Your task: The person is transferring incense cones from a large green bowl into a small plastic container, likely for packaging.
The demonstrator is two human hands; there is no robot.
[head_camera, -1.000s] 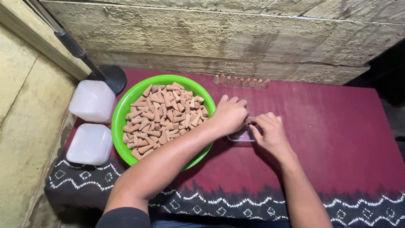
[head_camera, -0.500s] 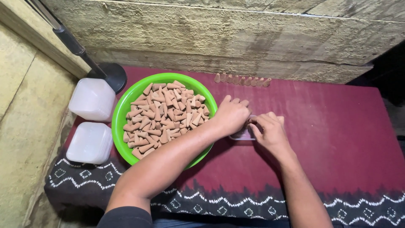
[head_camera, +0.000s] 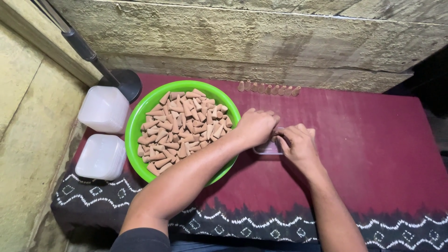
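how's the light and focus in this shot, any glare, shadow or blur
Head view: sharp throughout, no motion blur on the left hand or right hand. Light is soft and even on the green bowl and red cloth, with mild sheen on the white containers. The far right edge falls into deep shadow; the small clear box is mostly hidden by the hands.

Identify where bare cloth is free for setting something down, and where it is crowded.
Free: the maroon cloth right of the right hand, below the row of cones. Crowded: the left, with the green bowl, two white containers and both hands over a small clear box.
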